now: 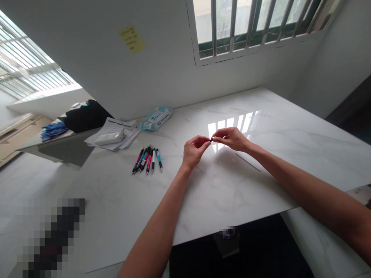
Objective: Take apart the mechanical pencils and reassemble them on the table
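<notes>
My left hand [193,152] and my right hand [232,138] meet over the white marbled table [226,197]. Both pinch a small black piece [211,139] between their fingertips; its exact kind is too small to make out, and the fingers cover much of it. Below my right forearm lies a thin, pale grey stick [247,162] on the tabletop. A tiny light piece [233,160] is near its upper end. Left of my left hand, several click pens [147,160] with red, teal, white and black barrels lie side by side in a loose bunch.
A blue-and-white pack of wipes [158,118] rests against the wall. Beside it, papers [116,127] lie under a white device [109,138] with a cable. Dark and blue cloth [87,116] is piled at far left. A yellow note [132,39] sticks to the wall, near a barred window [246,23].
</notes>
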The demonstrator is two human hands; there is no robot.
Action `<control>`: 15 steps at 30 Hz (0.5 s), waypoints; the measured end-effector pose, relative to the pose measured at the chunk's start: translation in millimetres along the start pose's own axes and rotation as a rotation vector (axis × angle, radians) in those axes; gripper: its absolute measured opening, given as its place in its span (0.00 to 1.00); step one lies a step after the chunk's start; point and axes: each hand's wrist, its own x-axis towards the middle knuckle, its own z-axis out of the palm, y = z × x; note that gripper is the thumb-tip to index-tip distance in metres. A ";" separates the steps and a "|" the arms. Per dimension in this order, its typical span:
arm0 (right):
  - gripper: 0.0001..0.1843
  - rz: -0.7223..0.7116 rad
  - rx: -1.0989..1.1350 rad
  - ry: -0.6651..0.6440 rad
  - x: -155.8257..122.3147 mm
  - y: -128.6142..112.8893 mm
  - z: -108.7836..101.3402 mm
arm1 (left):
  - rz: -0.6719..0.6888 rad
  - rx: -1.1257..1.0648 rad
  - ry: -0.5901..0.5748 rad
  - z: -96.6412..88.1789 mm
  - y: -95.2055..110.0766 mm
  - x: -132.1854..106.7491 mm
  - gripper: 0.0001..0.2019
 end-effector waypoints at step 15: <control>0.19 0.033 0.032 -0.032 -0.9 -0.2 0.4 | -0.039 -0.086 0.028 -1.6 0.7 2.5 0.14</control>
